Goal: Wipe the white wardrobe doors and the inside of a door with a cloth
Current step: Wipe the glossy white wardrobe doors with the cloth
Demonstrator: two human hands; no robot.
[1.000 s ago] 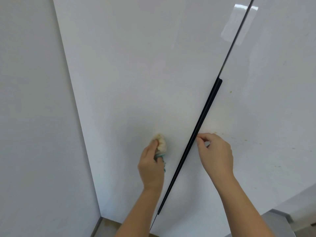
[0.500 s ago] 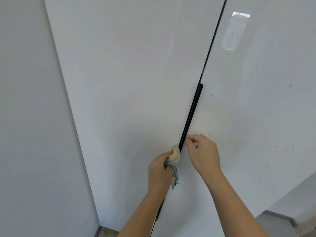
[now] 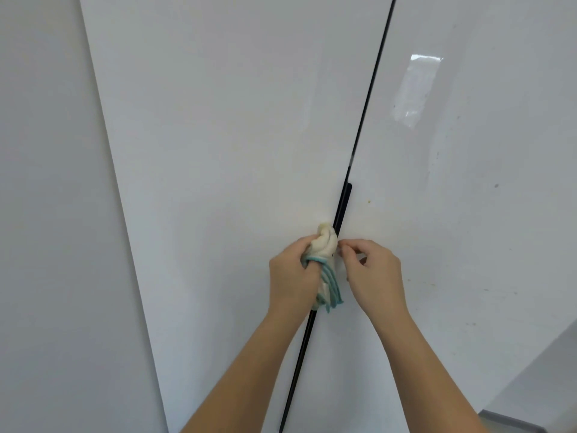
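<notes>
**Item 1: cloth** (image 3: 324, 246). Cream, with teal striped edging, bunched up. It is held in the left hand (image 3: 292, 273). A cream wad sticks out of the fist toward 1 o'clock. The striped tail hangs out of the fist toward 5 o'clock. The wad presses against the black handle strip (image 3: 342, 207) at the seam between the two doors.

**Item 2: left hand.** Fingers are curled tight round the cloth and the back of the hand faces the camera. The forearm comes in from 6 o'clock.

**Item 3: right hand** (image 3: 373, 273). It is just beside the cloth, at its 3 o'clock. The fingers are curled, and the thumb and forefinger tips meet at the inner edge of the right door. I cannot tell whether they pinch that edge or only rest on it. The forearm comes in from 5 o'clock.

**Item 4: left wardrobe door** (image 3: 234, 135). Glossy white, filling the centre of the view. There is a faint yellowish smudge at 11 o'clock from the cloth.

**Item 5: right wardrobe door** (image 3: 487, 245). Glossy white, with small marks:
- A yellow spot (image 3: 369, 201) lies near the handle strip.
- A dark speck (image 3: 496, 185) lies well out toward 3 o'clock.
- Finer flecks are scattered lower down.
- A bright patch of glare (image 3: 416, 89) sits at 1 o'clock in the view.

**Item 6: handle strip.** A narrow black bar along the seam. Its top end is above the cloth, and it runs down behind the hands toward 6 o'clock.

**Item 7: side panel** (image 3: 46, 214). Plain white, at 9 o'clock.
</notes>
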